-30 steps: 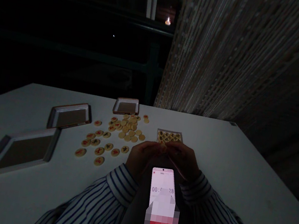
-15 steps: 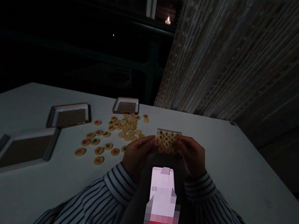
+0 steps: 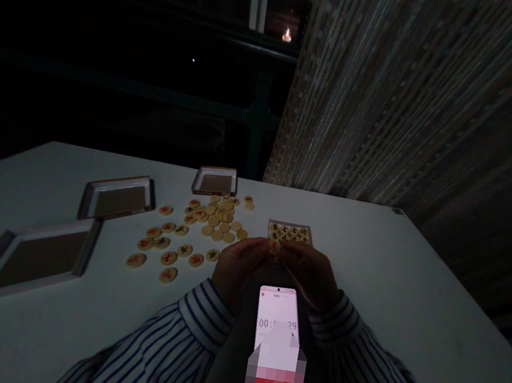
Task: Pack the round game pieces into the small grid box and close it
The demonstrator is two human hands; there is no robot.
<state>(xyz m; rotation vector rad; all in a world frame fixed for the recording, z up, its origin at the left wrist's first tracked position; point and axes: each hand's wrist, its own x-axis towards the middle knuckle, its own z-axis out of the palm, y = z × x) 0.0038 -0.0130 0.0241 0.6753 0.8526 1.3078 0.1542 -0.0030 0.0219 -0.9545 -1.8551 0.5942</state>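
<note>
A round xiangqi piece with a red character (image 3: 274,246) is pinched in the fingertips of my left hand (image 3: 238,266). My right hand (image 3: 313,277) meets it from the other side, its fingers closed against the same piece. Just beyond the fingers lies a small box (image 3: 311,229) with rows of black-lettered xiangqi pieces (image 3: 289,230); my hands hide its near part. Loose xiangqi pieces (image 3: 196,260), some face up and some showing blank backs, are scattered to the left of my left hand.
Three shallow box parts stand on the white table (image 3: 397,343): a near-left tray (image 3: 84,261), a middle tray (image 3: 84,203) and a far tray (image 3: 236,185). A lit phone (image 3: 266,310) showing a timer is below my hands. A string curtain (image 3: 348,102) hangs behind.
My right hand has moved left from the box's right side to the piece at my left fingertips. My hands now cover the box's near rows. The loose pieces stay put.
</note>
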